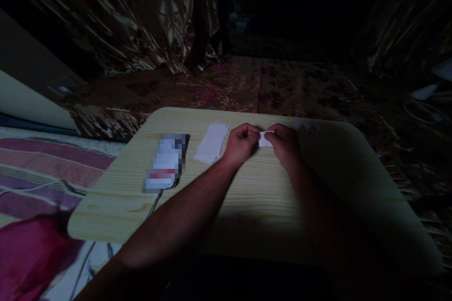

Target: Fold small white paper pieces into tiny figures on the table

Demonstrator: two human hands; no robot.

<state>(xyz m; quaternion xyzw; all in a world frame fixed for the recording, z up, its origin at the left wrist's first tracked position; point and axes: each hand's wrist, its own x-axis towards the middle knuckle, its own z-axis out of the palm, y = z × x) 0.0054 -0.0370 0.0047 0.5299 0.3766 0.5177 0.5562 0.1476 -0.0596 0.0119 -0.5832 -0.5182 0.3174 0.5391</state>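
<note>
Between my two hands is a small piece of white paper, held just above or on the wooden table. My left hand pinches its left end, with the fingers curled in. At the other end, my right hand grips it with the thumb on top. A loose stack of white paper sheets lies left of my left hand. Just past my right hand sit several small pale folded pieces, dim and hard to make out.
A pixelated phone-like object with a cable lies on the left of the light wooden table. A striped bed cover and a red cloth are at the left. Patterned curtains hang behind.
</note>
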